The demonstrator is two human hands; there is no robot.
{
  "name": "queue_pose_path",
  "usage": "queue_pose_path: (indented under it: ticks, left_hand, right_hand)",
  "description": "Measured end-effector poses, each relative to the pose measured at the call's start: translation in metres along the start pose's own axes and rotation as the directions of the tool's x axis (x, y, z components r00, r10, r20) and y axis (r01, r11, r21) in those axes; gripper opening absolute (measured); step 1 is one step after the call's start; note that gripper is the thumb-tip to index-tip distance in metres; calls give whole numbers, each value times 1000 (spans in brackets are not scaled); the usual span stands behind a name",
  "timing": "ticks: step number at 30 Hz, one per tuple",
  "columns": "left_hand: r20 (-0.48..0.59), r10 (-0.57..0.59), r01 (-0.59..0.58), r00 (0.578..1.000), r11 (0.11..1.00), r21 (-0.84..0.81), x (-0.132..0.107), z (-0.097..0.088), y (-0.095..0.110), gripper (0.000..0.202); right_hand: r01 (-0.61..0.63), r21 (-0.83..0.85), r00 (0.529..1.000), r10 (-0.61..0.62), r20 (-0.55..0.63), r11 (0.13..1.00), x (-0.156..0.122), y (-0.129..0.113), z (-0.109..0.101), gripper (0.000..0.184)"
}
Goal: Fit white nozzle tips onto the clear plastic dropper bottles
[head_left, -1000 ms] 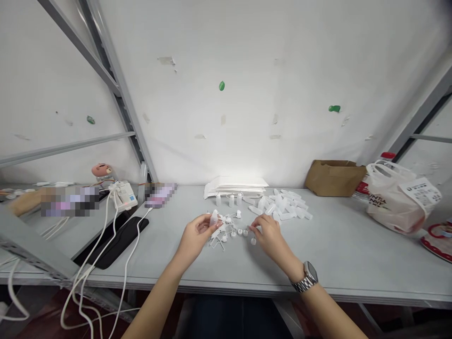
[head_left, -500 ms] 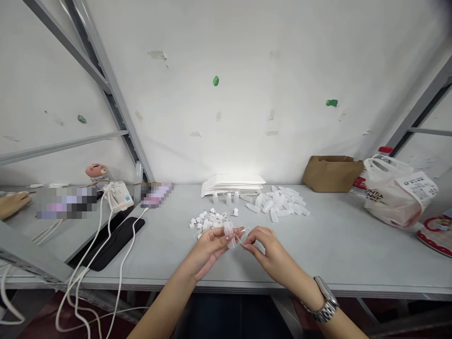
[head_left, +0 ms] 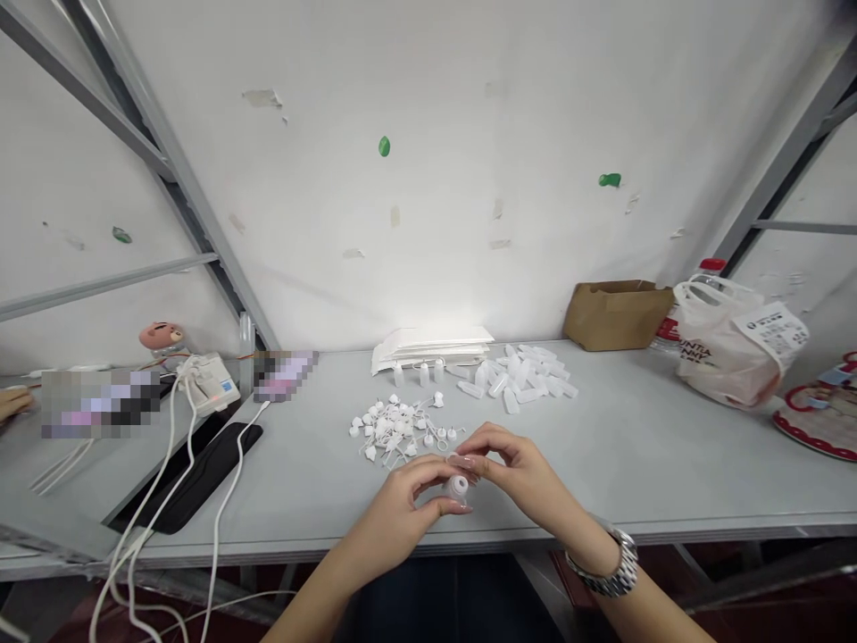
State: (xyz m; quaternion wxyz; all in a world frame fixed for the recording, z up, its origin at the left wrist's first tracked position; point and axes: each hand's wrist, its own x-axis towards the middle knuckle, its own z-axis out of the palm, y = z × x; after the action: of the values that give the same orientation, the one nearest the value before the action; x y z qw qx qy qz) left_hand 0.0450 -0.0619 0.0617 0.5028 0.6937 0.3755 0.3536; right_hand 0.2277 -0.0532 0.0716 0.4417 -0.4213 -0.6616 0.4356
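Head view: left hand [head_left: 410,502] has the bottle [head_left: 458,488] pinched between thumb and fingers, above the surface [head_left: 643,455] near its front edge. Right hand [head_left: 514,460] fingertips right beside it; can't tell what they grip. I'd pinch lightly, neck steady; walls probably squash. Bottle looks small, translucent white, tilted, round mouth uncovered, facing me.

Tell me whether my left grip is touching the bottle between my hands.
Touching. The head view shows the left grip pinching the bottle from two sides, its round end facing the camera.
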Motion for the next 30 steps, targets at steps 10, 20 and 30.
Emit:
queue_pose_path:
  ticks: [10,20,30]
  left_hand:
    - [-170,19,-9,985,998,61,3,-2,1,16]
    - [-195,-6,32,981,991,129,-2,2,1,19]
    - [-160,30,-9,987,991,130,-2,1,3,18]
  right_hand:
    - [120,-34,966,-125,-228,992,4,15,-1,18]
    - [220,16,960,-214,-179,975,-5,11,11,7]
    - [139,37,959,-125,-255,990,-9,6,16,11]
